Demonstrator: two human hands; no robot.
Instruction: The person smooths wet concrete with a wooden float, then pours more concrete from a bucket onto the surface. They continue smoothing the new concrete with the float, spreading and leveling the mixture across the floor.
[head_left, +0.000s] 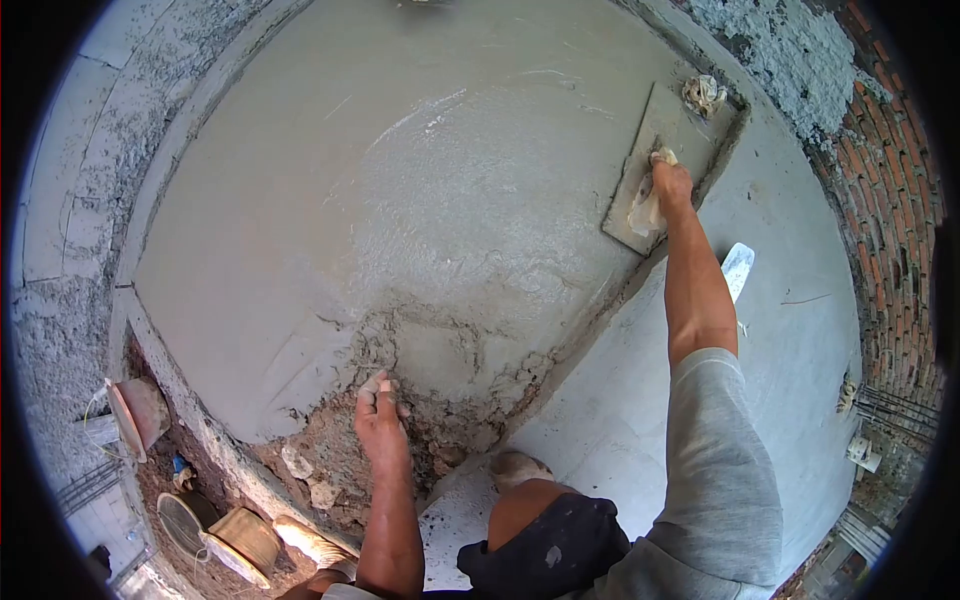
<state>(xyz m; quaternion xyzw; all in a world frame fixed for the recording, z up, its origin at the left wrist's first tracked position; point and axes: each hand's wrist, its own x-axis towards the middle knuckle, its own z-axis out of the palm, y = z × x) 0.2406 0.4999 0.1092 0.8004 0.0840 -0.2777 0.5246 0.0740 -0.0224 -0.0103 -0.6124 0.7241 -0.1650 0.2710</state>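
My right hand (pixel 672 185) grips the handle of a long rectangular plastering float (pixel 665 112), which lies flat at the right border of the wet grey cement (pixel 450 190). A crumpled, cement-smeared lump (pixel 704 95) rests at the float's far end. My left hand (pixel 380 425) is low over the rough near edge of the cement, its fingers curled and pressed together. Whether anything small is between them I cannot make out. Close to my right forearm, a flat pale metal blade (pixel 738 268) lies on the smooth grey slab (pixel 780 330), partly hidden by the arm.
Buckets (pixel 245 540) and another tilted bucket (pixel 140 415) stand on soil at lower left. A low cement border (pixel 190 390) edges the wet area. Rubble (pixel 325 490) lies near my feet. A brick wall (pixel 890 220) rises at the right.
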